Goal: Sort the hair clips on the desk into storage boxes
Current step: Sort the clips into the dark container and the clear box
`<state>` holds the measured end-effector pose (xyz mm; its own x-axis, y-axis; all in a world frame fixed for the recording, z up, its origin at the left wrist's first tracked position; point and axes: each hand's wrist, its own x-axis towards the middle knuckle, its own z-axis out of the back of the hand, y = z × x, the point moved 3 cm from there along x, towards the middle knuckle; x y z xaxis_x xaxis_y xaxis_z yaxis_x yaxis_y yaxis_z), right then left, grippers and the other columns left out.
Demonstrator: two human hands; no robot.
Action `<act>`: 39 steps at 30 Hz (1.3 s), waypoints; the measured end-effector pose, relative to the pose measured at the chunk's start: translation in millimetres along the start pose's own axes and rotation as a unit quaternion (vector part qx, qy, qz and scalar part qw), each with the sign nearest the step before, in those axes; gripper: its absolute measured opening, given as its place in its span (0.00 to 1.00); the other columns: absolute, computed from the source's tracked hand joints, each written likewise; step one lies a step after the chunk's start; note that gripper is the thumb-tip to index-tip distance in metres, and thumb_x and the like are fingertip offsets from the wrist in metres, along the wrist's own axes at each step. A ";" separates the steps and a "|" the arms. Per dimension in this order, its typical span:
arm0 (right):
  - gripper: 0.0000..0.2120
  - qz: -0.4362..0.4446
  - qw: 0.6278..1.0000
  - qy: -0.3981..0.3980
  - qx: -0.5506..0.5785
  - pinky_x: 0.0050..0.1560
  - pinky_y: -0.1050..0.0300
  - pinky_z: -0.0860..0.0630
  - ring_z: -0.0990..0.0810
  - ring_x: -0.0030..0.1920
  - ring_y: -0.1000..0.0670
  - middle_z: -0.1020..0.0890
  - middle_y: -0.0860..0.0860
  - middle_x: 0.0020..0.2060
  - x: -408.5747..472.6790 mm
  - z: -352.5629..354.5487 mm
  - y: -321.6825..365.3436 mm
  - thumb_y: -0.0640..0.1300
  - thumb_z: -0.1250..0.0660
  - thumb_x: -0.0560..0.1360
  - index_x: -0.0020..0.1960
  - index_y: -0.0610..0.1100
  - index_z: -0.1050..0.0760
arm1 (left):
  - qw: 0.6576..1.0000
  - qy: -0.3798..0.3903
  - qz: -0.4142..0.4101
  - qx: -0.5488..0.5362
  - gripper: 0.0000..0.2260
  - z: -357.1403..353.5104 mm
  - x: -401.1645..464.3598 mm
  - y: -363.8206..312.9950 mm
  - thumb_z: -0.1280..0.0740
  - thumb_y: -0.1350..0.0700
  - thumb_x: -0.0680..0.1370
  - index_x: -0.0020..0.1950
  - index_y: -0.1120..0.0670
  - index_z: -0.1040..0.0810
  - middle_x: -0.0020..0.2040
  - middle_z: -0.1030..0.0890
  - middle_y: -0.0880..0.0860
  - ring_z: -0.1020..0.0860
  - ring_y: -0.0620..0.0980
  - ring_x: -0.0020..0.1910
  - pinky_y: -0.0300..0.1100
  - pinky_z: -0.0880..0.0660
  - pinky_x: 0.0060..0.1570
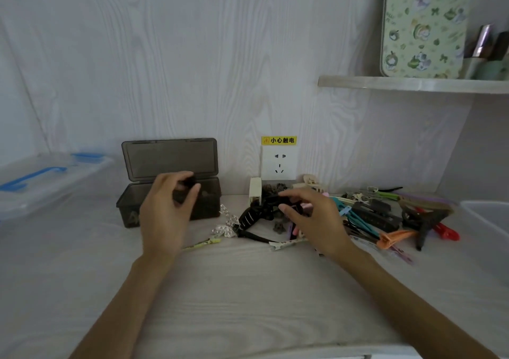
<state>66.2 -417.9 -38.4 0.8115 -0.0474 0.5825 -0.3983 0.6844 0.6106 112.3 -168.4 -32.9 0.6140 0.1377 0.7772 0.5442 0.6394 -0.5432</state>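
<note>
Head view, the only one. Centre left of the frame: a smoky grey translucent plastic storage box point(168, 204) stands on the pale wood-grain desk point(220, 289), its hinged lid upright against the wall. A couple of small dark shapes show through its front wall; what they are I cannot tell.

Right of centre, running to the right edge: the heap of mixed hair clips point(366, 215) lies on the desk, touching and overlapping. Black claw clip point(249, 218) at its left end, teal and orange duckbill clips, a red one, brown ones, a pale beaded clip just beside the box.

Progress, as I judge it: early. Most of the heap remains to be sorted.

Other boxes: a clear plastic bin with blue handles point(52, 174) at the far left; a clear container's rim point(484, 218) at the right edge.

Left hand point(168, 210): raised in front of the open box, fingers curled, thumb and fingertips pinching a small dark clip point(188, 183) over the box opening. Looks set to drop it in.

Right hand point(311, 218): palm down over the left part of the heap, fingers loosely spread and reaching toward dark clips. Fingertips seem to touch them, but I cannot tell if anything is gripped.

Both forearms stretch in from the bottom edge.
</note>
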 end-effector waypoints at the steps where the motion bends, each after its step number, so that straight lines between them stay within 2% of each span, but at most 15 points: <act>1: 0.11 0.006 1.000 -0.001 -0.001 0.48 0.61 0.21 0.21 0.43 0.59 0.19 0.59 0.45 7.7 -7.5 9.5 0.44 0.30 0.73 0.55 0.49 0.20 | 1.000 -0.015 0.022 0.000 0.11 3.6 1.9 8.2 0.30 0.57 0.75 0.56 0.56 0.22 0.50 0.20 0.54 0.22 0.47 0.42 0.33 0.29 0.44; 4: 0.09 0.028 0.999 0.015 0.018 0.52 0.63 0.25 0.21 0.49 0.58 0.18 0.56 0.47 36.2 -43.2 44.4 0.46 0.31 0.73 0.53 0.49 0.21 | 0.996 -0.044 0.077 -0.009 0.08 6.2 2.7 20.6 0.31 0.59 0.75 0.54 0.57 0.23 0.49 0.19 0.55 0.21 0.50 0.45 0.39 0.28 0.45; 7: 0.09 0.044 0.998 0.034 0.003 0.48 0.69 0.28 0.21 0.51 0.57 0.17 0.54 0.49 64.6 -86.0 67.7 0.48 0.31 0.73 0.53 0.48 0.22 | 0.996 -0.058 0.062 0.004 0.04 6.5 3.4 27.7 0.31 0.61 0.75 0.49 0.57 0.21 0.48 0.18 0.54 0.20 0.52 0.46 0.43 0.25 0.46; 9: 0.12 0.063 0.996 0.064 -0.023 0.52 0.65 0.25 0.21 0.53 0.56 0.17 0.52 0.52 75.6 -105.4 73.4 0.49 0.31 0.73 0.55 0.47 0.22 | 0.997 -0.045 0.062 0.016 0.04 6.0 2.3 35.9 0.32 0.61 0.75 0.49 0.56 0.20 0.51 0.17 0.53 0.19 0.53 0.49 0.43 0.26 0.49; 12: 0.14 0.056 0.996 0.073 -0.011 0.52 0.75 0.31 0.24 0.52 0.59 0.18 0.53 0.54 78.5 -95.7 70.6 0.48 0.31 0.73 0.59 0.48 0.23 | 0.992 0.005 0.094 0.081 0.10 1.1 4.0 49.0 0.35 0.56 0.78 0.56 0.56 0.18 0.61 0.20 0.53 0.25 0.54 0.63 0.46 0.30 0.61; 15: 0.08 0.044 0.999 0.024 0.009 0.49 0.74 0.33 0.23 0.49 0.58 0.18 0.57 0.47 70.0 -51.6 54.7 0.45 0.33 0.75 0.54 0.51 0.21 | 0.985 0.037 0.067 0.153 0.16 -4.2 7.7 49.2 0.41 0.50 0.80 0.60 0.56 0.21 0.68 0.26 0.56 0.34 0.57 0.71 0.52 0.39 0.70; 20: 0.07 -0.012 1.000 -0.009 -0.002 0.39 0.60 0.20 0.20 0.40 0.54 0.19 0.57 0.37 46.7 21.5 6.0 0.40 0.33 0.75 0.47 0.51 0.20 | 0.992 0.021 -0.101 0.079 0.14 -15.9 0.0 -10.7 0.42 0.51 0.78 0.54 0.52 0.20 0.60 0.22 0.49 0.29 0.49 0.61 0.44 0.34 0.62; 22: 0.06 -0.029 0.999 0.026 0.012 0.42 0.52 0.18 0.18 0.40 0.52 0.17 0.54 0.38 39.4 29.6 -5.6 0.39 0.32 0.74 0.46 0.49 0.19 | 0.976 0.086 -0.188 0.062 0.09 -33.7 -3.0 -40.3 0.39 0.54 0.77 0.53 0.50 0.20 0.56 0.21 0.46 0.28 0.46 0.57 0.41 0.32 0.57; 24: 0.09 -0.026 0.997 0.068 0.001 0.44 0.57 0.19 0.18 0.41 0.54 0.17 0.53 0.41 33.5 27.0 -10.7 0.36 0.32 0.73 0.44 0.50 0.19 | 0.947 0.196 -0.245 0.072 0.08 -58.8 -5.2 -60.6 0.37 0.55 0.77 0.53 0.48 0.20 0.54 0.20 0.44 0.27 0.45 0.56 0.41 0.30 0.55; 27: 0.08 -0.003 0.983 0.163 -0.086 0.38 0.64 0.25 0.20 0.38 0.59 0.18 0.58 0.37 20.9 11.3 -14.6 0.42 0.32 0.72 0.45 0.55 0.19 | 0.919 0.294 -0.232 0.125 0.10 -88.1 -6.3 -63.3 0.39 0.52 0.78 0.55 0.46 0.22 0.55 0.21 0.44 0.26 0.45 0.56 0.40 0.32 0.57; 30: 0.14 0.053 0.951 0.196 -0.235 0.41 0.60 0.31 0.27 0.42 0.56 0.20 0.57 0.41 11.3 -5.2 -23.4 0.58 0.33 0.71 0.55 0.56 0.21 | 0.929 0.294 -0.181 0.134 0.09 -92.6 -7.6 -54.2 0.40 0.52 0.76 0.52 0.46 0.21 0.52 0.20 0.43 0.24 0.46 0.53 0.40 0.30 0.54; 33: 0.19 0.067 0.939 0.192 -0.276 0.42 0.59 0.38 0.31 0.45 0.54 0.22 0.54 0.45 12.6 -11.8 -23.4 0.61 0.35 0.72 0.59 0.55 0.23 | 0.940 0.284 -0.137 0.127 0.09 -83.6 -5.8 -47.3 0.37 0.54 0.75 0.51 0.46 0.20 0.51 0.19 0.43 0.21 0.47 0.51 0.42 0.26 0.49; 36: 0.14 -0.004 0.967 0.223 -0.124 0.45 0.61 0.29 0.27 0.46 0.55 0.23 0.55 0.45 16.0 1.1 -16.9 0.56 0.33 0.73 0.55 0.52 0.21 | 0.952 0.267 -0.068 0.130 0.10 -74.3 -0.5 -42.1 0.38 0.55 0.75 0.52 0.45 0.20 0.52 0.17 0.43 0.20 0.47 0.50 0.41 0.25 0.45; 38: 0.09 -0.122 0.978 0.148 0.082 0.43 0.62 0.25 0.22 0.43 0.55 0.20 0.54 0.43 23.2 17.6 -17.2 0.47 0.36 0.76 0.53 0.46 0.21 | 0.954 0.260 -0.037 0.146 0.11 -71.4 3.5 -39.1 0.37 0.55 0.75 0.51 0.44 0.19 0.50 0.17 0.43 0.20 0.45 0.47 0.38 0.29 0.40; 39: 0.10 -0.187 0.958 0.106 0.192 0.38 0.62 0.24 0.21 0.38 0.53 0.20 0.51 0.40 26.7 24.6 -20.9 0.43 0.40 0.78 0.53 0.41 0.22 | 0.956 0.254 -0.028 0.145 0.10 -70.8 4.3 -39.1 0.37 0.55 0.75 0.50 0.44 0.19 0.48 0.17 0.43 0.21 0.45 0.45 0.38 0.31 0.38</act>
<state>85.7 -451.3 -22.5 0.9803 -0.0609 0.1878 -0.1579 0.3291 0.9310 134.1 -246.3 -30.8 0.8273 -0.2396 0.5081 0.4470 0.8286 -0.3371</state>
